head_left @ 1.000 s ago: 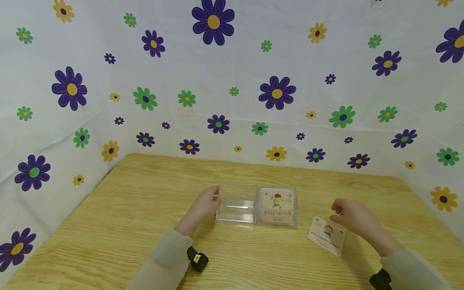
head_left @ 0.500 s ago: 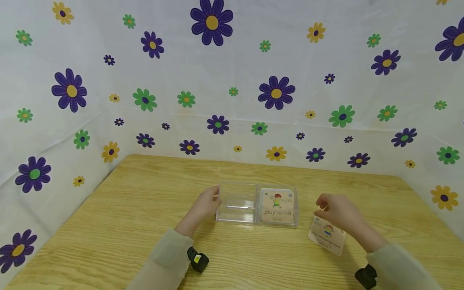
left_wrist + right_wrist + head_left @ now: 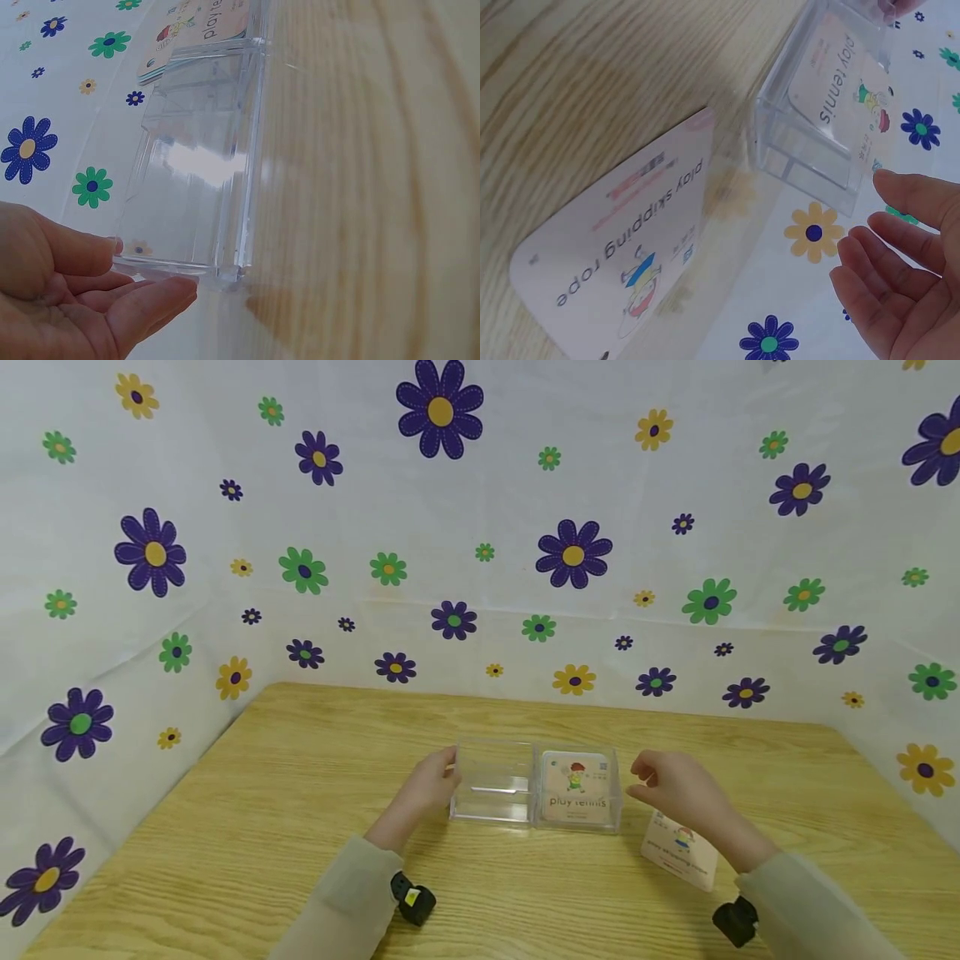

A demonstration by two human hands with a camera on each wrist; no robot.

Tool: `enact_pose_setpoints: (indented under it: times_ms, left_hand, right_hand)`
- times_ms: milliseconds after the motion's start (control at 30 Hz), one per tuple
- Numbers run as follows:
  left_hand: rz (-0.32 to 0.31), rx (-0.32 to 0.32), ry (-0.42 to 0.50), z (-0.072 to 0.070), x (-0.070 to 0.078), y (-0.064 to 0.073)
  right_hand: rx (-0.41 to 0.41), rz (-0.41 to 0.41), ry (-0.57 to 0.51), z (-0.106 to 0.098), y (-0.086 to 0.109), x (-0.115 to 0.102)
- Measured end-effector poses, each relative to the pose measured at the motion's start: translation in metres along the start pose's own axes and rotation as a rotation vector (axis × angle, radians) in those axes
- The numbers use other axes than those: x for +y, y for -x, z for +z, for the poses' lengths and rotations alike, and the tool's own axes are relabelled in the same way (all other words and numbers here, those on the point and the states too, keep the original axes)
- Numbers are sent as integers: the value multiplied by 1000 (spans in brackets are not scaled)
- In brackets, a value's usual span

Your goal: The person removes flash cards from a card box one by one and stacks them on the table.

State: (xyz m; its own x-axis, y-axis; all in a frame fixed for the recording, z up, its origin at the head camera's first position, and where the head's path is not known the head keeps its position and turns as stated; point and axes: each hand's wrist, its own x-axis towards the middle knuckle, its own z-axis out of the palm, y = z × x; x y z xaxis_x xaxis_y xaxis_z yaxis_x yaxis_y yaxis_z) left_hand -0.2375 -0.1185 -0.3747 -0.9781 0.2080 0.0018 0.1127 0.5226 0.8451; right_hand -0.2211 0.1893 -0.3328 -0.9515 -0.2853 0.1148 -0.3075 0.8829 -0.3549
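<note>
My left hand point(image 3: 427, 787) pinches the left end wall of a clear plastic two-compartment box point(image 3: 187, 180), thumb on one side and fingers on the other. The box's left compartment holds nothing; in the right one sits a stack of picture cards point(image 3: 576, 787) with "play tennis" on top. Just right of the box, my right hand point(image 3: 686, 789) hovers with loosely bent fingers and nothing in them, as the right wrist view shows. Below it a "play skipping rope" card point(image 3: 630, 240) lies flat on the table, partly covered by the hand in the head view.
The wood-grain table point(image 3: 315, 860) reaches back to a white flower-print cloth point(image 3: 510, 493) that hangs behind and at both sides. A black wrist camera point(image 3: 414, 900) is strapped at the left sleeve, another camera point(image 3: 737, 920) at the right.
My right hand has moved left from above the skipping rope card towards the box's right side, with nothing in it. My left hand, the box and the card stay where they were.
</note>
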Motion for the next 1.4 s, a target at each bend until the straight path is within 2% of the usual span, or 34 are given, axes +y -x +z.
enact_pose_setpoints:
  times_ms: [267,633,967,1400]
  left_hand:
    - [-3,6,-7,0,-1,-1]
    - [-6,3,-8,3,-1,-2]
    - [-3,-9,-8,1,-3,0]
    - [18,0,-17,0,-2,0]
  right_hand:
    - [33,-42,-2,4,-8,-9]
    - [75,-17,-11,12,-14,-16]
    - [124,-45,9,23,-23,-16]
    - [117,-70,10,27,-27,-15]
